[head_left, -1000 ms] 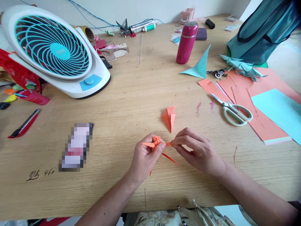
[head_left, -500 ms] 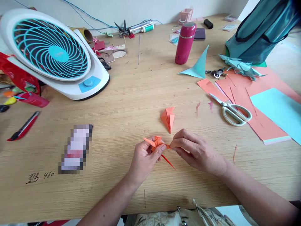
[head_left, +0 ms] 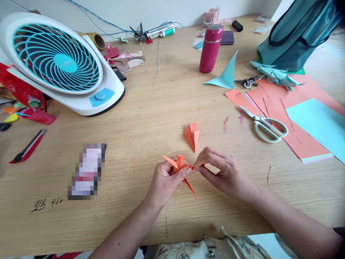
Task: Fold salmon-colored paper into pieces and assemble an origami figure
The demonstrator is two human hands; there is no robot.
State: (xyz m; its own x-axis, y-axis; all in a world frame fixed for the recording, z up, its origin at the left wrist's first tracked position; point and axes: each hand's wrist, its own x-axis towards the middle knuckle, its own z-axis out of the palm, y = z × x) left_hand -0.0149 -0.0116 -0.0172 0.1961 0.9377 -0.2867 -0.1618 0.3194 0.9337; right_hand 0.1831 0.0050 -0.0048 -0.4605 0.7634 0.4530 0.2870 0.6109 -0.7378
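An orange origami figure (head_left: 179, 164) with thin pointed limbs is pinched in my left hand (head_left: 167, 183), the thumb pressing on its lower right side. One narrow limb points up and left, another hangs down and right below the thumb. At the figure's right end, the thumb and fingertips of my right hand (head_left: 222, 171) pinch the tip of a limb; the exact contact is partly covered by the fingers. Just beyond my hands lies a separate folded orange paper piece (head_left: 192, 136), touched by neither.
White scissors (head_left: 270, 129) rest on orange and blue paper sheets (head_left: 309, 144) at right. Behind are a blue origami figure (head_left: 277, 74), keys (head_left: 248, 83) and a magenta bottle (head_left: 211, 48). On the left are a fan (head_left: 66, 64), a phone (head_left: 87, 171) and a red cutter knife (head_left: 28, 146).
The view has shifted slightly. The origami figure has tilted a little in my left hand, its lower limb swinging left. My right fingertips stay at its right end.
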